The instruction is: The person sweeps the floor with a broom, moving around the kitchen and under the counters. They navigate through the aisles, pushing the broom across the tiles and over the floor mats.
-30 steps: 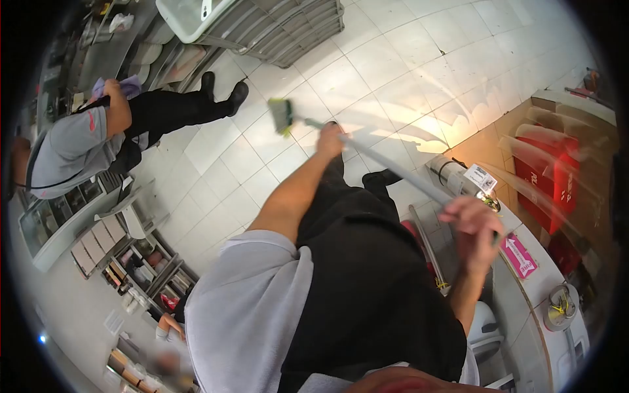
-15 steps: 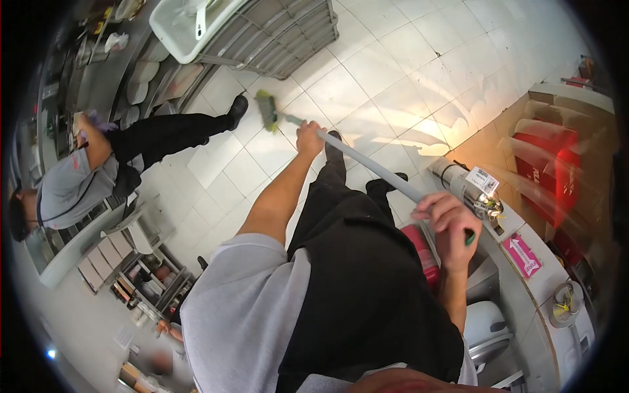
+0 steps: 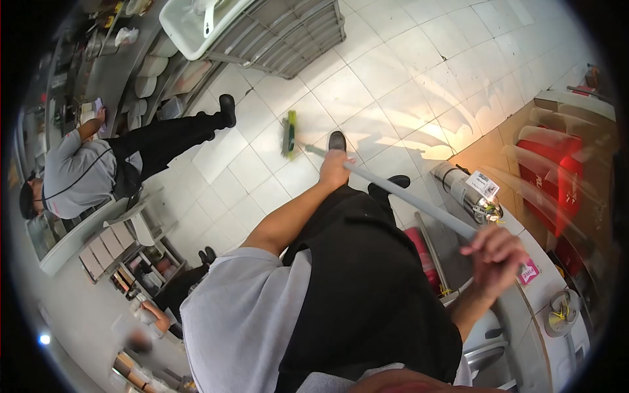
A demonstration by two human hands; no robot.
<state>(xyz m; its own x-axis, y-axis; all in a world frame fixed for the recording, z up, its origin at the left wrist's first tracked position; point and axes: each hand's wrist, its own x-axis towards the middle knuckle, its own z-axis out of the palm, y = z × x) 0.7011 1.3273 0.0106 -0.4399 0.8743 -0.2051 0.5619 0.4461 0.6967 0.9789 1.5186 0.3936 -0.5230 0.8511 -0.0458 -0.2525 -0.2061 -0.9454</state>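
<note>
A long-handled broom (image 3: 419,204) slants across in front of me. Its green and yellow bristle head (image 3: 289,135) rests on the white floor tiles, left of my shoe. Low on the grey handle, my left hand (image 3: 335,169) is closed around the shaft. My right hand (image 3: 493,257) is wrapped about the upper end of the same handle, near the white counter edge at right; its fingers hide most of the grip.
A co-worker (image 3: 82,171) stands at a steel counter on the left; another person (image 3: 157,314) is at lower left. A grey crate (image 3: 288,39) with a white tub (image 3: 190,46) sits ahead. A fire extinguisher (image 3: 422,259), metal cylinder (image 3: 462,190) and red box (image 3: 553,173) are at right.
The broom head has swept right and closer to my feet. Both hands moved right with the handle. The co-worker at left now reaches an arm toward the counter.
</note>
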